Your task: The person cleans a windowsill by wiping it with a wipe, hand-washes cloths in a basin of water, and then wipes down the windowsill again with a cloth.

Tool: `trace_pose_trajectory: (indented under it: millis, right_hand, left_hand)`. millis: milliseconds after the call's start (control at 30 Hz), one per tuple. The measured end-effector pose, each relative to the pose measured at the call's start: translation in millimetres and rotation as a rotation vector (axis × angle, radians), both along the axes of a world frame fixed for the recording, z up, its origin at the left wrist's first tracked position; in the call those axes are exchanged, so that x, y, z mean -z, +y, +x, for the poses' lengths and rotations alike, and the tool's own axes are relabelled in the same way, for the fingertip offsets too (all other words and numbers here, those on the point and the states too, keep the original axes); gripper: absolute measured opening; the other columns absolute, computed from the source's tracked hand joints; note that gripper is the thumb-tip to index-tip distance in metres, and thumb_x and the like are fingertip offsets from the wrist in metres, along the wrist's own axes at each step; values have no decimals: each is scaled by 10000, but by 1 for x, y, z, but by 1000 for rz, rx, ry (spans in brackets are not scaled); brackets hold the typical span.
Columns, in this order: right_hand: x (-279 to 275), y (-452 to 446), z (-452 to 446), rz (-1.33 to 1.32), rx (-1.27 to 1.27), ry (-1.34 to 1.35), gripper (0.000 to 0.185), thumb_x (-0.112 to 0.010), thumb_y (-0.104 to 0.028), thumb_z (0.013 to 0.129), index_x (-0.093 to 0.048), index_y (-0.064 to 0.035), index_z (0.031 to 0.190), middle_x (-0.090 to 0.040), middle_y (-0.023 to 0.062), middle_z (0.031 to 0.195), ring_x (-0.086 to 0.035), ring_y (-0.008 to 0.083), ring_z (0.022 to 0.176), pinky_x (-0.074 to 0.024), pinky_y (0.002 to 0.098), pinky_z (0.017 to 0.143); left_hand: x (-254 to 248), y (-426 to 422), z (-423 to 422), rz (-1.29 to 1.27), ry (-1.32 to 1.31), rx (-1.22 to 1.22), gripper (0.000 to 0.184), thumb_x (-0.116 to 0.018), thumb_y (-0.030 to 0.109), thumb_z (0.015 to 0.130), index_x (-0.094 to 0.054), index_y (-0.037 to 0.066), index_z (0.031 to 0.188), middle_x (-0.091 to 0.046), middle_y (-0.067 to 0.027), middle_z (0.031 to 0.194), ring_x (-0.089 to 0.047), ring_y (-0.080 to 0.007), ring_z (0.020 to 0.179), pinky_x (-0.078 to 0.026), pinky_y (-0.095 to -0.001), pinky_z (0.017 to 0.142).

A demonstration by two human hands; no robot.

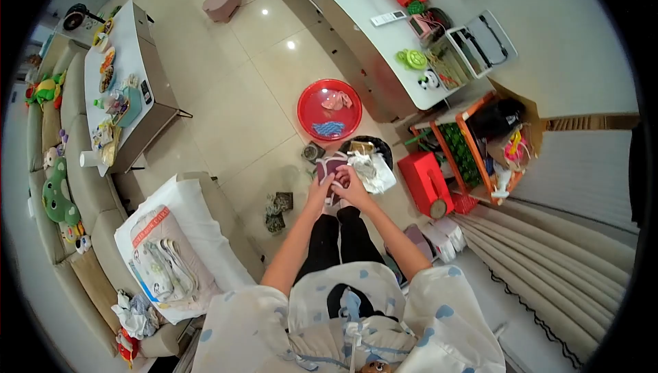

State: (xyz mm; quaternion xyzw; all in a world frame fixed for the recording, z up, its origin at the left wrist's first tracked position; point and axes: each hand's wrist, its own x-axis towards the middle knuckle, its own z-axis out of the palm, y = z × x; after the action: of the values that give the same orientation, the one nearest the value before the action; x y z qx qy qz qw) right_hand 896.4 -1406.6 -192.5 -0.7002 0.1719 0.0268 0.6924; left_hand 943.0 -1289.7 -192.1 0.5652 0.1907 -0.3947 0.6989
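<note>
Both of my hands meet in front of my legs around a dark purple item with light edges (332, 165), perhaps a shoe or slipper. My left hand (319, 189) grips its left side. On the right side, the fingers of my right hand (351, 182) are bent against it. Just right of my hands, a black-lined bin (386, 150) holds crumpled white and silvery wrapping (370, 169). A small dark jar-like object (313, 152) stands to the upper left. Beyond is a red basin (310, 91) with a pink cloth (337, 101) and a blue cloth (328, 128) inside.
A red box (423, 182) and an orange-framed rack (473, 141) stand on the right. Dark patterned items (276, 212) lie on the floor at left. A white-covered seat (229, 263) is further left. A long white counter (343, 3) runs along the upper right.
</note>
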Motion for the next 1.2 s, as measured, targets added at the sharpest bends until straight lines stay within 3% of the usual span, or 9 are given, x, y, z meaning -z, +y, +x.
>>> trace_pose_trajectory:
  millis: [233, 367, 433, 500, 633, 800, 933, 1100, 1200]
  right_hand:
    - [61, -11, 34, -61, -70, 80, 331, -603, -14, 704, -523, -52, 1023, -502, 37, 903, -508, 119, 786, -438, 233, 642]
    - [110, -30, 53, -79, -7, 133, 139, -526, -6, 756, -575, -14, 885, -528, 43, 850, -518, 120, 749, -444, 243, 648]
    - [134, -48, 72, -179, 125, 80, 132, -519, -17, 768, -568, -12, 890, -540, 31, 799, -508, 106, 733, -424, 226, 654]
    - [165, -68, 91, -60, 179, 229, 132, -530, -37, 775, -565, -6, 898, -544, 21, 790, -498, 93, 726, -416, 229, 667]
    - [244, -102, 133, -150, 274, 112, 90, -516, -30, 795, -541, -8, 879, -551, 34, 800, -513, 121, 734, -417, 232, 684]
    - [347, -144, 175, -162, 407, 205, 143, -505, -13, 755, -525, -28, 896, -552, 72, 758, -528, 147, 697, -429, 253, 641]
    - [416, -175, 203, -451, 452, 336, 177, -494, -3, 719, -528, -14, 892, -600, 155, 768, -599, 206, 733, -456, 315, 634]
    - [461, -192, 254, -376, -5, 380, 198, -461, -52, 757, -590, -17, 904, -603, 171, 812, -603, 218, 668, -511, 312, 580]
    - [525, -188, 277, -639, -289, -61, 235, -539, -81, 686, -583, -4, 903, -592, 190, 830, -574, 322, 803, -456, 400, 727]
  left_hand:
    - [60, 3, 25, 38, 94, -136, 366, -546, 262, 840, -476, 45, 1126, -563, -48, 1012, -552, -141, 883, -449, -285, 767]
    - [124, -10, 51, 154, 159, -88, 342, -508, 331, 853, -517, 55, 1055, -570, -10, 863, -530, -102, 763, -434, -253, 665]
    - [160, -20, 66, 179, 118, -50, 438, -490, 345, 850, -497, -17, 1096, -561, -83, 989, -523, -160, 889, -406, -292, 784]
    - [175, -36, 89, 195, 55, -66, 322, -490, 348, 859, -557, 47, 953, -568, 6, 784, -513, -87, 687, -409, -243, 600]
    - [263, -50, 137, 284, -167, 70, 310, -469, 326, 869, -589, 41, 847, -576, -2, 714, -511, -91, 656, -405, -250, 595]
    - [317, -76, 205, 466, -472, 286, 364, -417, 289, 886, -510, -12, 1068, -602, -151, 934, -556, -238, 872, -411, -334, 781]
    - [410, -77, 247, 774, -737, 403, 292, -436, 120, 778, -438, -16, 1036, -548, -303, 905, -527, -426, 894, -415, -470, 771]
    - [481, -85, 290, 894, -927, 546, 404, -456, 8, 713, -403, 1, 1114, -490, -286, 1000, -516, -442, 868, -430, -467, 773]
    - [507, -100, 295, 713, -1213, 328, 396, -474, -20, 731, -425, 19, 1122, -364, -263, 1127, -490, -446, 919, -421, -457, 803]
